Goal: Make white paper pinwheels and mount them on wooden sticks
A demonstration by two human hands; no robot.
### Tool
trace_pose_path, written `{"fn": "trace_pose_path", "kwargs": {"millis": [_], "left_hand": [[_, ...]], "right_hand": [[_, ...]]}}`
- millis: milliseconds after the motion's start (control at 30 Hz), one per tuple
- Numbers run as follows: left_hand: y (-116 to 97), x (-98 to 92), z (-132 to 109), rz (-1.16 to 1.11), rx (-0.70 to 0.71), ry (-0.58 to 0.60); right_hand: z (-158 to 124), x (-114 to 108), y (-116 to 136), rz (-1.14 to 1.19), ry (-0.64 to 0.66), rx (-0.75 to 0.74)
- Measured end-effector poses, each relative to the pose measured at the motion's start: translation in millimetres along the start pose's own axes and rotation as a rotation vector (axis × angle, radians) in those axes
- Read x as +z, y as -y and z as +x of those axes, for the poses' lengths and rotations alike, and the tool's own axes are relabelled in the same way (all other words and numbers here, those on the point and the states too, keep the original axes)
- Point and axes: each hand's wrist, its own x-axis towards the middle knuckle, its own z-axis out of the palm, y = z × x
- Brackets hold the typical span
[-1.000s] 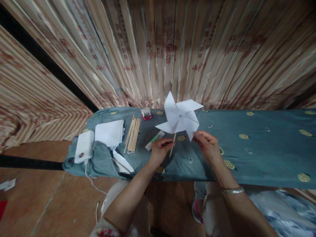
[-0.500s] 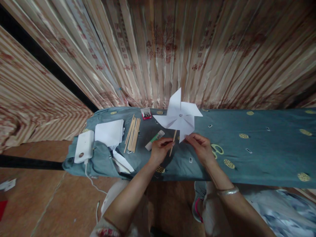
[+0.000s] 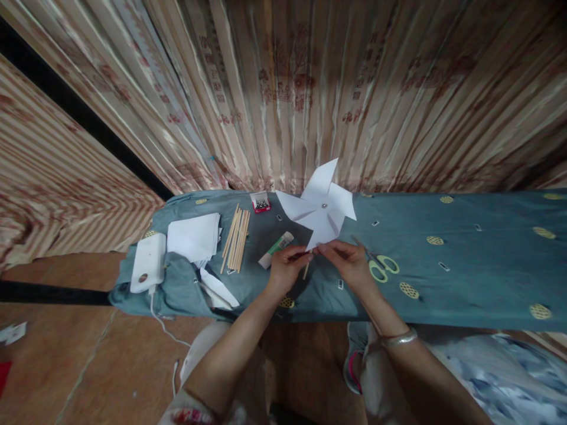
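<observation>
A white paper pinwheel with a metal pin at its hub stands upright on a thin wooden stick above the blue-grey cloth. My left hand pinches the stick just below the paper. My right hand pinches the tip of the lowest blade, right beside the left hand's fingers. Both hands hover over the cloth near its front edge.
Green-handled scissors lie right of my right hand. A glue stick, a bundle of wooden sticks, a stack of white paper, a white charger box and a small red box of pins lie to the left. Striped curtain behind.
The pinwheel has turned clockwise as my right hand dragged its lower blade leftward toward the stick. The scissors, formerly hidden under my right hand, now show.
</observation>
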Motion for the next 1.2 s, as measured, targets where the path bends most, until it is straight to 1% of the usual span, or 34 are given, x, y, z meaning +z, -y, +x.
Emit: {"fn": "trace_pose_path", "kwargs": {"millis": [100,200,333,433,533,600,667,733,833,1033,1200], "left_hand": [[-2,-1.4,0,-0.002,0.004,0.008],[-3,-3.3,0,0.019,0.007,0.009],[-3,-4.0,1,0.002,-0.008,-0.006],[-2,-2.6,1,-0.022,-0.024,0.008],[-1,-0.9,0,-0.044,-0.03,0.037],[-1,-0.3,-2,-0.045,-0.031,0.06],[-1,-0.1,-3,-0.038,-0.035,0.08],[-1,-0.3,-4,-0.029,-0.041,0.091],[0,-0.4,-3,-0.023,-0.042,0.08],[1,-2.4,-1,0.025,-0.013,0.055],[0,-4.2,-1,0.047,0.006,0.052]], "right_hand": [[0,-2,0,-0.042,0.007,-0.03],[1,-12,3,-0.118,-0.043,-0.058],[8,-36,6,-0.113,-0.179,-0.08],[15,-52,5,-0.072,-0.292,-0.086],[22,-61,2,-0.035,-0.437,-0.116],[25,-63,0,-0.039,-0.498,-0.132],[29,-64,-1,-0.025,-0.488,-0.122],[31,-65,-2,0.045,-0.436,-0.099],[33,-65,-2,0.142,-0.388,-0.063],[29,-62,1,0.173,-0.408,-0.05],[25,-59,4,0.269,-0.405,-0.035]]}}
